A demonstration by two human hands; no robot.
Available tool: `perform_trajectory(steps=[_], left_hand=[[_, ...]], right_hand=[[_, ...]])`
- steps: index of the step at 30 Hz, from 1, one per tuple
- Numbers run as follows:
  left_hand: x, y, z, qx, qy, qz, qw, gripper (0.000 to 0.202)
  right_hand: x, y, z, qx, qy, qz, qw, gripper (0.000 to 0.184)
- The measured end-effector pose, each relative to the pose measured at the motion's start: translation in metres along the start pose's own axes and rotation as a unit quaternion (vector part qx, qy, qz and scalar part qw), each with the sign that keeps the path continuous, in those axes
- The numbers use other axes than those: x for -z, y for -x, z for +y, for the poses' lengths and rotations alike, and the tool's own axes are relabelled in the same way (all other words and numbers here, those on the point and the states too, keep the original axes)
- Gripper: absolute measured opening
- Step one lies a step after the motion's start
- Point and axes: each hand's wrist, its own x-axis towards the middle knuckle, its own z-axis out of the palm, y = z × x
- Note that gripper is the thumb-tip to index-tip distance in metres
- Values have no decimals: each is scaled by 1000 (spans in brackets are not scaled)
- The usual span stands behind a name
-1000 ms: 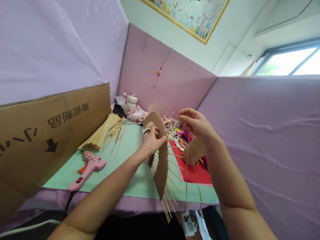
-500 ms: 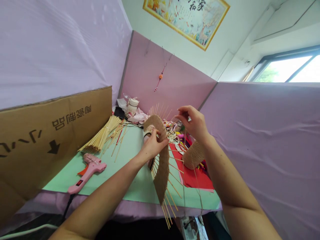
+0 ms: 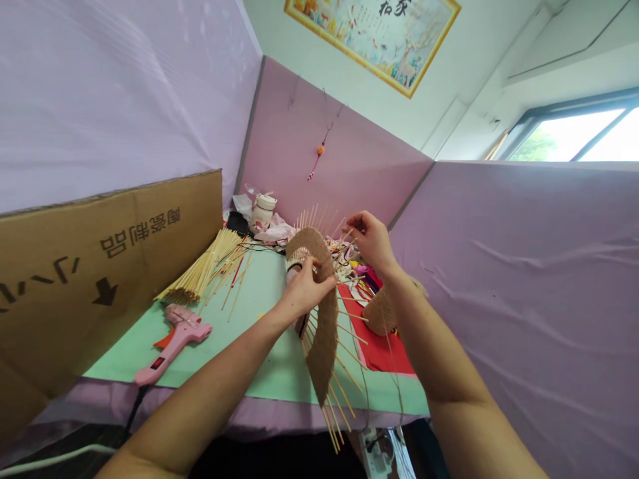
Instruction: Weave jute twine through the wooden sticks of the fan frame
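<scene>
My left hand (image 3: pixel 310 287) is closed on a curved brown band (image 3: pixel 322 346) wrapped in coarse fibre, thumb on its face and fingers over the inner edge. Thin wooden sticks (image 3: pixel 344 394) fan out all round the band, and it stands tilted above the table. Up at the band's far right side, my right hand (image 3: pixel 368 238) is pinched near the stick tips. It seems to hold a thin twine (image 3: pixel 398 379), a strand of which hangs down past the table edge; the fingertips show only small. Behind my right forearm lies a roll of twine (image 3: pixel 380 314).
On the left are a pink glue gun (image 3: pixel 172 342), a bundle of wooden sticks (image 3: pixel 202 269) and a cardboard panel (image 3: pixel 110 266). A white jar (image 3: pixel 263 211) stands at the back. Red cloth (image 3: pixel 387 352) lies on the right, with coloured scraps behind. Lilac-covered partitions (image 3: pixel 524 279) enclose the table.
My right hand has moved left and slightly down, closer to the stick tips, and its fingers have drawn in. My left hand and the band stay almost where they were.
</scene>
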Motion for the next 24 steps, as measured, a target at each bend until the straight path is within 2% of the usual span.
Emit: perform_trajectory(steps=[3,6,9,14,19,24], left_hand=[[0,1,0,-10,4,1,1000,41],[1,2,0,-13,2,0,1000,43],[5,3,0,-18,-9,0,1000,47],[8,3,-5,-83,-52,-3,995,43],[1,1,-21,-169,-76,34,982,49],[2,-3,-31,-256,-72,-4,964,51]], right_hand=[[-29,15,22,-28,-10,28,999,12],[-59,27,39,-54,-34,27,998,11],[-77,33,48,-76,-65,30,995,12],[-78,37,49,-89,-85,28,992,14],[-74,38,47,-95,-107,9,990,15],[-73,37,48,-99,-117,0,988,16]])
